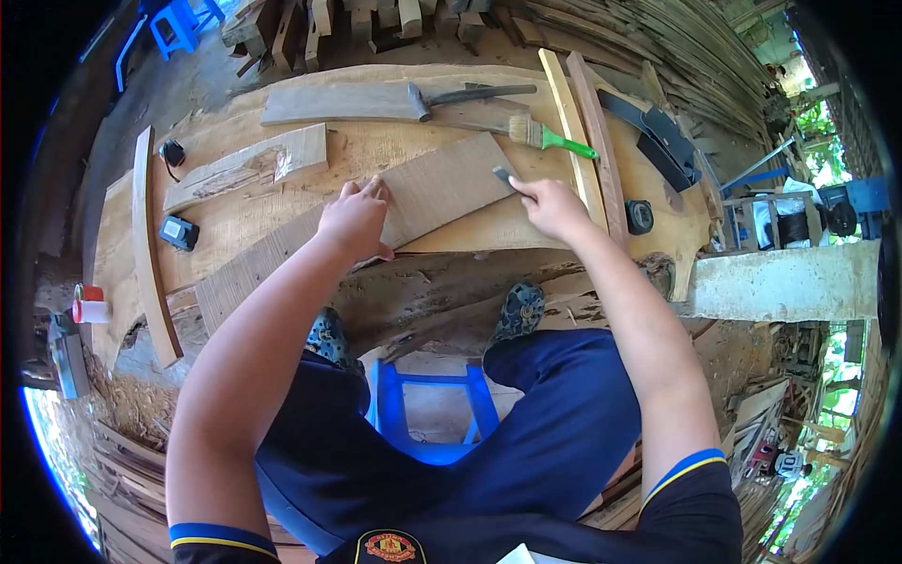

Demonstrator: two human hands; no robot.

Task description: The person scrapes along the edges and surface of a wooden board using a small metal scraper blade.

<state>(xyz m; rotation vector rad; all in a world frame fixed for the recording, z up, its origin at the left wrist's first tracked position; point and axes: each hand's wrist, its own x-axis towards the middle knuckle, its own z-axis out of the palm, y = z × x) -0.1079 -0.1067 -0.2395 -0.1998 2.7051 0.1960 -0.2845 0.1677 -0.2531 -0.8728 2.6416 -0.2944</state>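
A long grey-brown wooden board (432, 188) lies aslant across the slab table, its far end towards the upper right. My left hand (355, 221) grips it near the middle, fingers bent on the top face and thumb at the near edge. Over the board's right end, my right hand (556, 209) is closed around a small dark flat-tipped tool (505, 177). Its handle is hidden in my fingers, so I cannot tell its exact kind. Just beyond that end lies a green-handled paintbrush (554, 139), its bristles pointing left.
On the slab table (225, 122) lie a hammer (420, 101), two upright-running strips (598, 150) at the right, dark folded sheets (665, 150), a tape measure (178, 233) and a rough-edged offcut (249, 169). A blue stool (432, 449) is beneath me; stacked timber stands behind.
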